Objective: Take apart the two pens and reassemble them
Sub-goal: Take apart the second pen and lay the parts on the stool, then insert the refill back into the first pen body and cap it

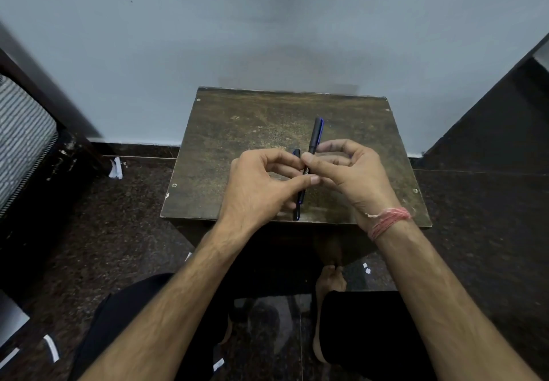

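A black pen with blue trim (315, 135) is held over the small wooden table (237, 131), with its capped end pointing away from me. My right hand (353, 178) pinches its middle with thumb and fingers. My left hand (258, 187) grips its near end between thumb and forefinger. A second black and blue pen (298, 206) lies on the table under my hands. Only its far tip and near end show past my left fingers.
The table stands against a pale blue wall (267, 24) on a dark stone floor (113, 217). Dark furniture stands at the left (44, 131) and right (505, 119). Paper scraps (116, 168) lie on the floor. My knees and bare feet (329, 279) are below the table's front edge.
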